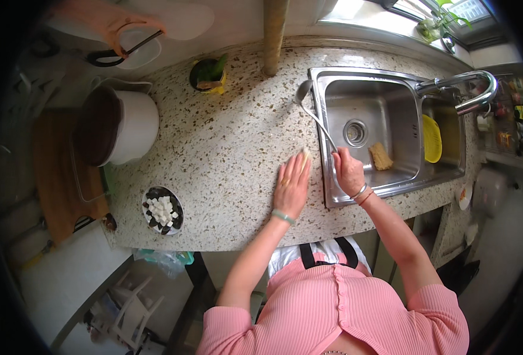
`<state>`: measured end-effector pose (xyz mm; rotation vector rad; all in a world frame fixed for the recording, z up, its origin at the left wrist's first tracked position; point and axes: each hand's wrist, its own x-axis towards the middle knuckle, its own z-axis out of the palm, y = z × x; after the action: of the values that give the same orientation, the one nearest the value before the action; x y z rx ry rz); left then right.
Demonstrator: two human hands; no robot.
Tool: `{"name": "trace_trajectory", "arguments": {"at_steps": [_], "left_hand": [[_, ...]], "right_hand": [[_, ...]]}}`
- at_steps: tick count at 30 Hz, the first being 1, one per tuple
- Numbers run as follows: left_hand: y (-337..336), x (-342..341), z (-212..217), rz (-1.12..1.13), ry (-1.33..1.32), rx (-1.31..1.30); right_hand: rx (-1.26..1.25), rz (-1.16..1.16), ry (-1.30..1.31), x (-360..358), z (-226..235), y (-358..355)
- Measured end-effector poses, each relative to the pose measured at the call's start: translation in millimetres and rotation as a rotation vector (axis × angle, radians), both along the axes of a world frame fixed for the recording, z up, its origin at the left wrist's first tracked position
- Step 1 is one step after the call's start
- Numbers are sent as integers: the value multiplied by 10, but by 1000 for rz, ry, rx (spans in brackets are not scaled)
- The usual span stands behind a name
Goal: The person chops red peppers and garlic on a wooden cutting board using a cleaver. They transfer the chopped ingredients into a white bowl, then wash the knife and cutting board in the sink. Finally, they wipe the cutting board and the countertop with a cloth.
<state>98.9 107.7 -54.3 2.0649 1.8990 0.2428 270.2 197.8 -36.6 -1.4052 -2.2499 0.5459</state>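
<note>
While gripped, ladle (316, 115) over sink (391, 89)

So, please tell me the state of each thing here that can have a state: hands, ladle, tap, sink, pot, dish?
left hand: flat on the counter, over a pale cloth
right hand: closed on the ladle handle
ladle: bowl raised over sink edge
tap: no water visible
sink: empty of water, sponge inside
pot: uncovered
dish: filled with white cubes

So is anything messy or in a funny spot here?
Mostly tidy. One odd thing: the ladle in the right hand lies slanted across the sink rim, its bowl out over the counter. The left hand presses flat there. No spills show.
</note>
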Motion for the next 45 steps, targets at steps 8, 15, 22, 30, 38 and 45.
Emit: {"name": "trace_trajectory", "arguments": {"at_steps": [8, 15, 22, 30, 38, 45], "left_hand": [[-240, -1303, -115, 526, 182, 68], [645, -1551, -120, 612, 232, 121], [-60, -732, 54, 349, -239, 172], [-1525, -1632, -52, 1661, -1661, 631], [-1762, -2228, -321, 1600, -1840, 842], [-1528, -2046, -157, 1622, -1645, 807]], "right_hand": [[9, 46, 9, -564, 100, 123], [-1, 16, -34, -936, -60, 245], [-36, -66, -115, -1077, -158, 341], [176, 112, -113, -1293, 164, 131], [-56, 476, -223, -2053, -83, -625], [-28, 1042, -111, -1369, -142, -1176]]}}
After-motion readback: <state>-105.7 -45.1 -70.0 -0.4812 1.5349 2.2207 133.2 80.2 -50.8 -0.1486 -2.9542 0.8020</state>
